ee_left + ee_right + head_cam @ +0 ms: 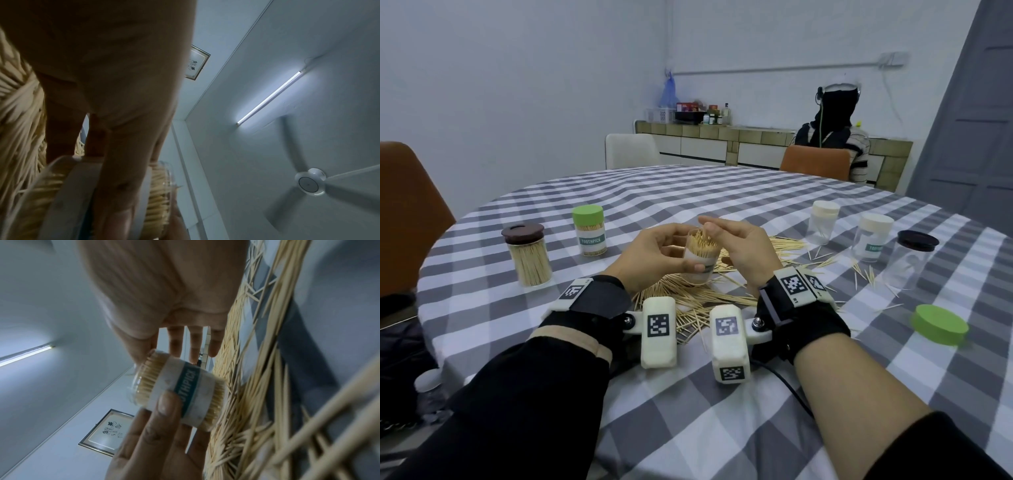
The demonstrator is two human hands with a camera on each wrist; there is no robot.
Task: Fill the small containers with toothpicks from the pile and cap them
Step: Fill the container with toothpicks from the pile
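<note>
Above the loose toothpick pile (688,298), your left hand (654,253) grips a clear, white-labelled, toothpick-packed container (702,257), uncapped; your right hand (743,250), fingers straight, apparently touches its rim. A green round cap (940,323) lies well right.

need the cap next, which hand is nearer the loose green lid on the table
Right. The right hand is at the held container's mouth, the green lid farther out on its side; the left hand grips the container, farther off.
</note>
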